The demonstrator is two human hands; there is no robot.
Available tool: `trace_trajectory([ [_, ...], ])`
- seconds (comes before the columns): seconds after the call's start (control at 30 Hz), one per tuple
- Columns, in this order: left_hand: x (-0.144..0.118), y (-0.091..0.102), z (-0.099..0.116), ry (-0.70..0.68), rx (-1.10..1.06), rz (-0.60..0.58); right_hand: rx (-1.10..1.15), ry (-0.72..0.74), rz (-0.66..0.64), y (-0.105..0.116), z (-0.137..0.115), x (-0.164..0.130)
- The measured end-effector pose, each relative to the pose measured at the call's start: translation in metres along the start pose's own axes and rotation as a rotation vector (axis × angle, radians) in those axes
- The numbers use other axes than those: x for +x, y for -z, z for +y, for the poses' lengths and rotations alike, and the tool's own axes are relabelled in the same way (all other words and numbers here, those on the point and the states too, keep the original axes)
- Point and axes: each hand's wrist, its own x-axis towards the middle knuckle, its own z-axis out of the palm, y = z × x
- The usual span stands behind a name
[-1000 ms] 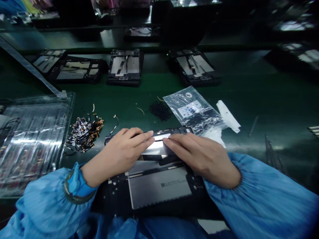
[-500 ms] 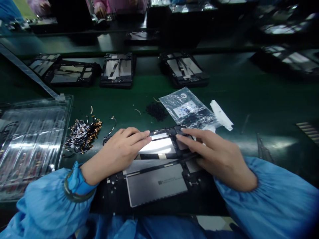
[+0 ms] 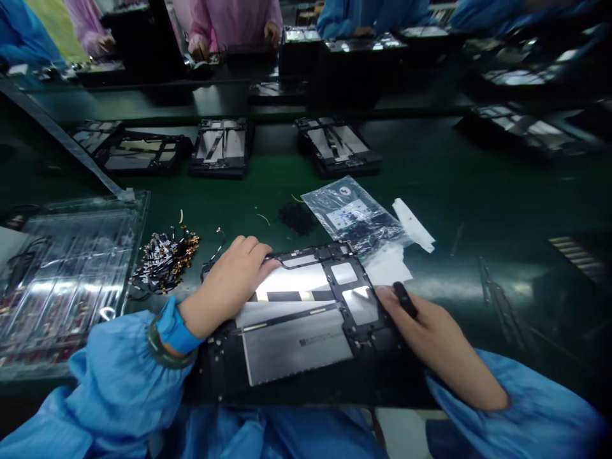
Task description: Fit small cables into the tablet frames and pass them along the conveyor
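Note:
An open black tablet housing [image 3: 354, 266] lies tilted before me, with a large grey battery-like panel [image 3: 301, 350] and shiny silver sections inside. My left hand [image 3: 234, 280] grips its upper left edge, fingers curled over the rim and thumb on the inside. My right hand [image 3: 425, 325] is closed at the right edge, the thumb close to or touching the frame. Between its thumb and fingers sticks out a rounded black piece [image 3: 405, 299], like the end of a tool; its kind cannot be made out. The right fingertips are hidden.
Left of the housing lie a pile of small cables [image 3: 165, 261] and a clear plastic tray [image 3: 71, 274]. Behind it are small black bits [image 3: 297, 218], a clear bag [image 3: 351, 210] and white paper [image 3: 414, 224]. More tablet housings [image 3: 222, 150] line the bench; co-workers [image 3: 234, 25] sit opposite.
My right hand has drawn back from the housing's upper right part to its right edge and now holds a black piece. My left fingers have curled over the top rim. The view has tilted up.

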Motion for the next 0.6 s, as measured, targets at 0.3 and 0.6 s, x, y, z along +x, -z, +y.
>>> trace_trajectory([
  [0.3,0.004,0.033,-0.011,0.388,-0.315,0.154,0.624,-0.212,-0.260,-0.009,0.005,-0.018],
  [0.6,-0.004,0.054,-0.012,0.482,-0.489,0.194,0.405,0.200,0.018,0.001,-0.001,-0.004],
])
